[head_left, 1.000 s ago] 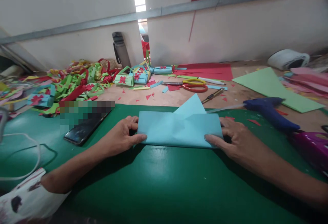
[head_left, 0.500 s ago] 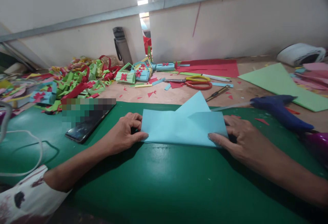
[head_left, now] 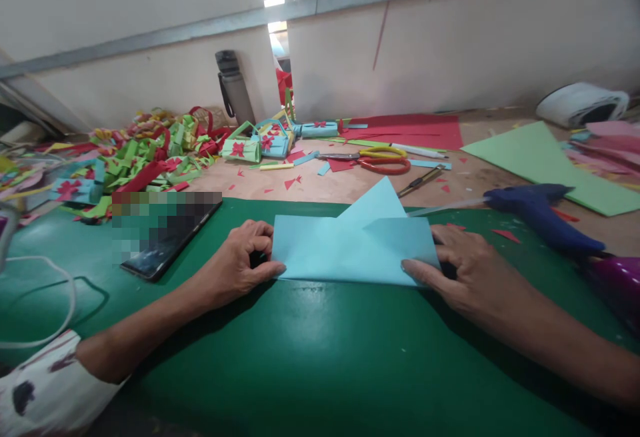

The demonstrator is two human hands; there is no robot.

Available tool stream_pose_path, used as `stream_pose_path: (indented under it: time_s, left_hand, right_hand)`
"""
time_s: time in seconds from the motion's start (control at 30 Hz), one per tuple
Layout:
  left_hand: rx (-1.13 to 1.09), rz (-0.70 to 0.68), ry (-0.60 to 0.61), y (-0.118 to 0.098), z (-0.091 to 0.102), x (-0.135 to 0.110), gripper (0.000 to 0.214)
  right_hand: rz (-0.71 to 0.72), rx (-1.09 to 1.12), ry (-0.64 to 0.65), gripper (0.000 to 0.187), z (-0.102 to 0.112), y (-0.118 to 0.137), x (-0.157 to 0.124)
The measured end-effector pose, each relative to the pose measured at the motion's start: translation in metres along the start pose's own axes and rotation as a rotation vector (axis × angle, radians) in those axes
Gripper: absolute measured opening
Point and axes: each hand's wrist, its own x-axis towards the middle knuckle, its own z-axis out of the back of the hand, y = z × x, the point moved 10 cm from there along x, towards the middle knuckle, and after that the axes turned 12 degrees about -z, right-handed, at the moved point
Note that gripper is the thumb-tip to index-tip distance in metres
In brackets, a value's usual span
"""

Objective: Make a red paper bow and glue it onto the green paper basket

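Observation:
A folded sheet of light blue paper is held between my two hands, low over the green mat. One pointed flap of it sticks up behind the long front fold. My left hand pinches the left end, thumb in front and fingers behind. At the right end my right hand grips the paper the same way, its fingertips partly hidden behind the sheet. A dark smartphone lies left of my left hand. To the right of the paper rests a blue hot glue gun.
Behind the mat lie scissors, a cutter knife, a green paper sheet and red paper. Small paper bags stand beside a heap of paper pieces. A grey bottle stands by the wall. A white cable loops at left.
The view has shifted slightly, so everything sits a little further left. Both hands keep their hold on the blue paper, which looks nearly unchanged.

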Motion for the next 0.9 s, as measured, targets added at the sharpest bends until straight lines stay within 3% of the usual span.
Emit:
stream_pose_path:
  time_s: [0.2,0.4,0.5,0.67,0.9]
  left_hand:
    - [0.065,-0.084,-0.048,-0.01,0.002,-0.003,0.021]
    - [0.115,-0.185,-0.073,-0.007,-0.002,-0.007,0.024]
    - [0.12,-0.2,-0.095,-0.005,-0.002,-0.008,0.025]
    - [0.147,-0.181,-0.056,-0.004,-0.002,-0.009,0.025]
    - [0.22,-0.26,-0.058,-0.004,-0.003,-0.01,0.027]
  right_hand:
    - [-0.004,0.009,-0.021,0.038,0.0,-0.003,0.0]
    - [-0.106,0.075,0.151,0.031,-0.006,-0.008,-0.008]
    - [-0.135,0.091,0.166,0.031,-0.003,-0.009,-0.01]
    - [-0.065,0.115,0.17,0.033,0.001,-0.006,-0.009]
    - [-0.046,0.083,0.141,0.032,0.001,-0.01,-0.008]
